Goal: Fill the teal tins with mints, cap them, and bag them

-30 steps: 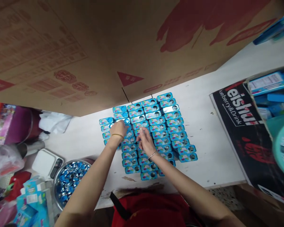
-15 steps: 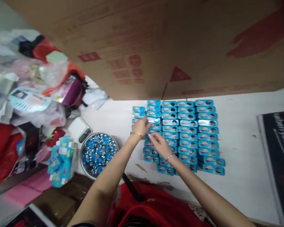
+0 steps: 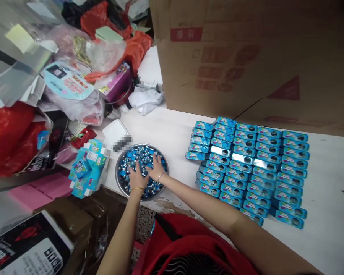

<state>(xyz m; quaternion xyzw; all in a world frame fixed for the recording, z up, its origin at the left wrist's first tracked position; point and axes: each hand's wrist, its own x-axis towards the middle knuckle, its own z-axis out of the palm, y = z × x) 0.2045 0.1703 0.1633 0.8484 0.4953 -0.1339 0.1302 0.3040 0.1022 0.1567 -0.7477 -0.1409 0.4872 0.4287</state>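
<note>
Both hands are over a round metal bowl (image 3: 117,179) filled with small, shiny blue and silver round pieces (image 3: 141,153). My left hand (image 3: 137,178) lies on the pieces with its fingers spread. Beside it, my right hand (image 3: 157,170) reaches into the same bowl, fingers apart; its thumb side is close to my left hand. No piece is visibly gripped in either hand. To the right, small blue boxes (image 3: 245,144) stand in several packed columns on the white table. Many show a round opening with something dark or silvery inside; those in the leftmost column (image 3: 200,140) show blue circles.
A large cardboard box (image 3: 212,76) rises at the table's back. Left of the bowl are a white scale (image 3: 116,133) and a pile of flattened blue cartons (image 3: 94,164). Plastic bags (image 3: 106,57) and papers crowd the far left. Brown boxes (image 3: 65,217) sit below the table edge.
Both hands have left the columns of blue boxes and moved left into the metal bowl. Their fingers are now spread. The camera view has turned left.
</note>
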